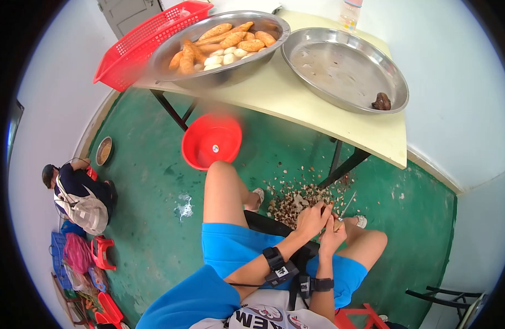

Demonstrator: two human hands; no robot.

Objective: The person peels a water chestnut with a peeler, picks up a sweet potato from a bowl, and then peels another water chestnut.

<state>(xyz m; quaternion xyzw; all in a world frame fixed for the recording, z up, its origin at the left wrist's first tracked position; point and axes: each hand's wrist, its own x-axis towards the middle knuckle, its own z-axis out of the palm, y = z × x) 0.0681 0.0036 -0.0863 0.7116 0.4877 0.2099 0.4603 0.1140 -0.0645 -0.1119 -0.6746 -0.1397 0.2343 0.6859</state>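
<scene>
Left hand [311, 220], right hand [332, 240]: fingers curled, hold unclear from here | thin blade [349, 202] protruding | scraps [288, 210] below

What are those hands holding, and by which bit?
Looks like a knife, held near the handle end, tip sticking out. The left hand and right hand are too close to tell which grips it.

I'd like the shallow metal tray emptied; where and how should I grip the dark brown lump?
Pinch the dark brown lump by its sides, from above and the middle of the metal tray: it is compact and lies by the rim, which likely hampers approach there.
</scene>
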